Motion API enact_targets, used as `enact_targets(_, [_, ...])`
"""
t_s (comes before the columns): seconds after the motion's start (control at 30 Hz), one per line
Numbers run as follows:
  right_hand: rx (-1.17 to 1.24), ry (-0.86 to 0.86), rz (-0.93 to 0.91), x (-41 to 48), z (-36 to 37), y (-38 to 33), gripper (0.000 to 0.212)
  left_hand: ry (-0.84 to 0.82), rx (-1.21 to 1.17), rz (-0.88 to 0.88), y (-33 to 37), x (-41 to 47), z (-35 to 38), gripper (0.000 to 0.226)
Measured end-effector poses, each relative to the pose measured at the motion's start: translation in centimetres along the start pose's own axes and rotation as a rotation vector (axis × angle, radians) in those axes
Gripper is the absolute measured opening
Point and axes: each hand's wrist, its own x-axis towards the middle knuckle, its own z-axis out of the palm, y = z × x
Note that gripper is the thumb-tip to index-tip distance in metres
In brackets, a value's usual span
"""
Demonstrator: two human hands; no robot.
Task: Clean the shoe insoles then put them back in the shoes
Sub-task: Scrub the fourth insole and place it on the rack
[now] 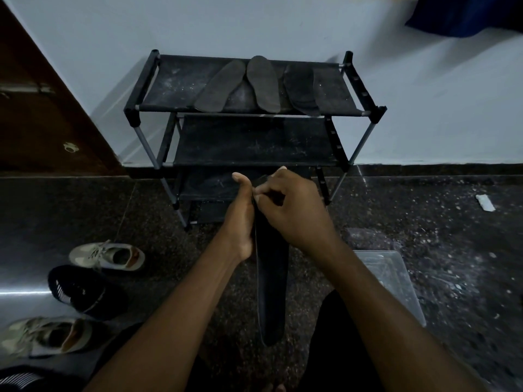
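I hold a long black insole [272, 284] upright in front of me, its lower end hanging toward my lap. My left hand [240, 213] grips its upper part from the left, thumb up. My right hand [294, 207] has its fingers curled on the insole's top end from the right. Several dark insoles [261, 84] lie side by side on the top shelf of the black shoe rack [254, 142]. On the floor at the left stand two beige sneakers [109, 254] [48, 336] and a black shoe [77, 290]; another black shoe [19, 380] shows at the bottom left corner.
The rack stands against a pale wall. A brown door [42, 108] is at the left. A clear plastic container [393, 278] sits on the speckled dark floor to my right, and a small white scrap [485, 202] lies farther right. Blue cloth [467, 12] hangs at the top right.
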Motion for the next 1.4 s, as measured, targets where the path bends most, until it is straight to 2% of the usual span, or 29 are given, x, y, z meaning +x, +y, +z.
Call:
enact_targets(0.1, [0.059,-0.046,0.002,-0.3,-0.2,0.2,0.01,-0.03,-0.064,-0.013,0.3,0.3,-0.1,0.088])
enact_targets(0.2, [0.074,0.0,-0.003,-0.2,0.1,0.5,0.01,-0.036,-0.071,-0.008,0.3,0.1,0.0,0.089])
enact_targets(0.37, [0.005,0.108,0.003,0.1,0.5,0.2,0.009,0.037,0.041,0.02,-0.4,0.0,0.2,0.087])
enact_targets(0.5, [-0.1,0.116,0.014,0.2,0.8,-0.1,0.015,-0.02,0.03,0.028,-0.3,-0.2,0.8,0.085])
enact_targets(0.63, [-0.152,0.157,0.034,0.5,0.6,0.2,0.019,-0.063,-0.023,-0.006,-0.5,-0.1,1.0,0.073])
enact_targets(0.77, [-0.185,0.217,0.053,0.6,0.3,0.6,0.016,-0.063,-0.053,0.005,-0.5,-0.1,0.9,0.075])
enact_targets(1.03, [-0.263,0.14,0.116,0.2,0.0,1.4,0.019,-0.075,-0.059,0.034,-0.1,-0.2,0.5,0.071])
enact_targets(1.13, [-0.152,0.138,0.135,0.1,-0.4,1.9,0.013,-0.069,-0.066,0.047,0.0,-0.1,0.2,0.071])
enact_targets(1.3, [0.273,0.074,0.243,-0.3,-0.6,2.8,0.006,-0.029,-0.117,0.084,0.3,0.6,-0.8,0.072])
enact_targets(1.4, [0.403,0.038,0.282,-0.6,-0.4,3.2,0.005,-0.009,-0.172,0.091,0.5,1.1,-1.5,0.073])
